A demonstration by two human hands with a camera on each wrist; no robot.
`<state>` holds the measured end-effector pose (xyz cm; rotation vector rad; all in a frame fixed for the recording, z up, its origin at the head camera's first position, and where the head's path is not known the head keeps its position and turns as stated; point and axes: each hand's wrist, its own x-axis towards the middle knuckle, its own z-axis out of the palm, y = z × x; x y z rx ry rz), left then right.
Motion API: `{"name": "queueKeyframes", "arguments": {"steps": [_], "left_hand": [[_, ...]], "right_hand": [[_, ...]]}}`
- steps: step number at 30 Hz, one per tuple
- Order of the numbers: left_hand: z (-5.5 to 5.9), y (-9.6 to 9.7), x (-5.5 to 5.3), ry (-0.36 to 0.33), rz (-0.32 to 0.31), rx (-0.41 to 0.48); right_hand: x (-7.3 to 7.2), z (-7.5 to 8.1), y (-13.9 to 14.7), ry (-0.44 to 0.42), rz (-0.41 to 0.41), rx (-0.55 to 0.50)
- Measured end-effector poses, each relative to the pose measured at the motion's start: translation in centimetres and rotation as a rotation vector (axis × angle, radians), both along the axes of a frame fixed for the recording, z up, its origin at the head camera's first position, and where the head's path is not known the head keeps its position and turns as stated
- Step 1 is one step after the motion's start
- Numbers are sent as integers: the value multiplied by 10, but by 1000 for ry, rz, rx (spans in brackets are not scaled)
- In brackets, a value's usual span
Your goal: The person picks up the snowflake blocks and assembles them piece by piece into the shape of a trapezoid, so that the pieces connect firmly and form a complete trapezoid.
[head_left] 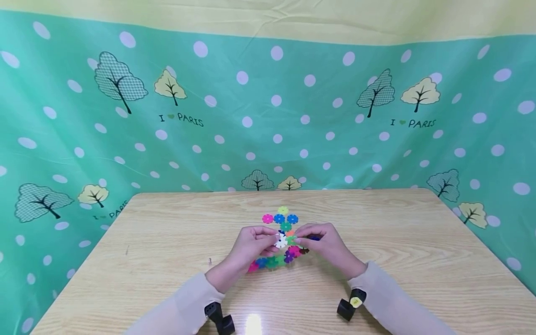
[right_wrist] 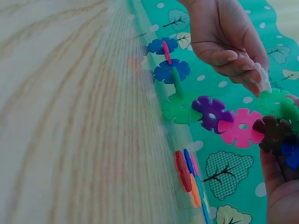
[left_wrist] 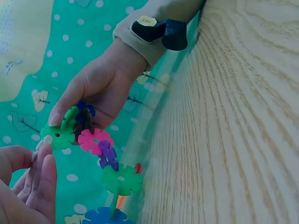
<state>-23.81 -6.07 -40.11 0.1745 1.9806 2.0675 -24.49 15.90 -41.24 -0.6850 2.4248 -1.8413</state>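
In the head view, my left hand point(head_left: 247, 244) pinches a white flower-shaped plastic disc point(head_left: 281, 241) between thumb and fingers. My right hand point(head_left: 328, 244) holds the end of a chain of interlocking discs, with its thumb on a green disc point(right_wrist: 273, 99). The white disc meets that green disc's edge; whether they are slotted together I cannot tell. From the right hand the chain runs through a brown disc point(right_wrist: 274, 134), a pink disc point(right_wrist: 242, 127), a purple disc point(right_wrist: 212, 114) and another green disc point(right_wrist: 180, 108) to blue discs point(right_wrist: 172, 71). A dark blue disc point(right_wrist: 292, 154) hangs by the right palm.
Several loose discs lie flat on the wooden table point(head_left: 167, 237) beyond the hands, among them a yellow disc point(head_left: 283, 210), a pink disc point(head_left: 267, 218) and a blue disc point(head_left: 292, 218). A green dotted curtain point(head_left: 259, 93) stands behind the table. Each wrist wears a black camera.
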Motion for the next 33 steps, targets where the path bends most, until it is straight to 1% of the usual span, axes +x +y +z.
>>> {"name": "queueKeyframes", "arguments": {"steps": [8,15,22,28,33], "left_hand": [[1,4,1,-17,31,33],[3,6,6,-27,73,62],[3,9,11,-3,109,74],[3,13,15,1,122,87],[6,11,15,17,97,84]], "right_hand": [[2,0,-1,20,-11,-27],[1,-4,-2,66,-6,-64],[1,-5,-5,107,-9,-96],[4,-3,-5,93,26,-121],[4,3,-4,71,14,-101]]}}
